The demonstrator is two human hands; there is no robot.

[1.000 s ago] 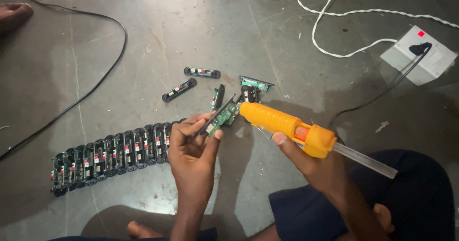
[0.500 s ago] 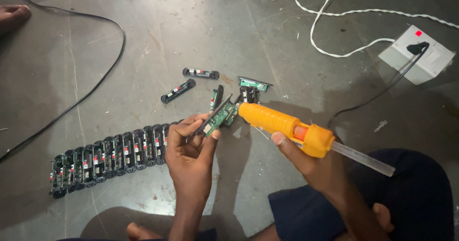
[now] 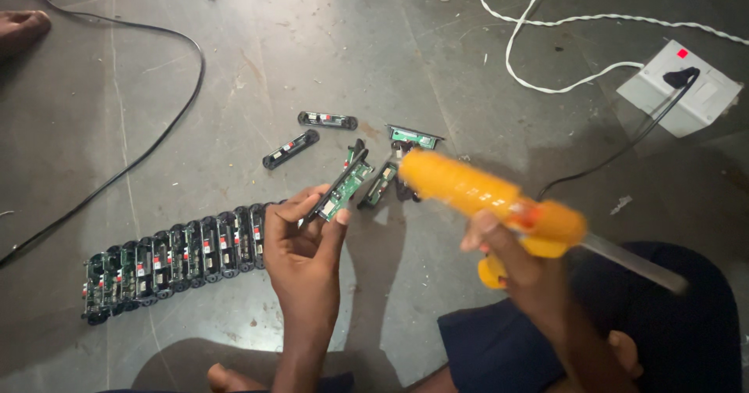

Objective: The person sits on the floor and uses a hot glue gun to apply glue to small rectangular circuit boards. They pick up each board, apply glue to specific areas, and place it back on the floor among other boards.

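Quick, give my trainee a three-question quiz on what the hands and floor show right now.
1. True or false: the right hand holds an orange glue gun.
2. What does the left hand hold?
A. a green circuit board
B. a white cable
C. a screwdriver
3. Fill in: the finished boards lie in a ___ on the floor.

Key: 1 true; 2 A; 3 row.
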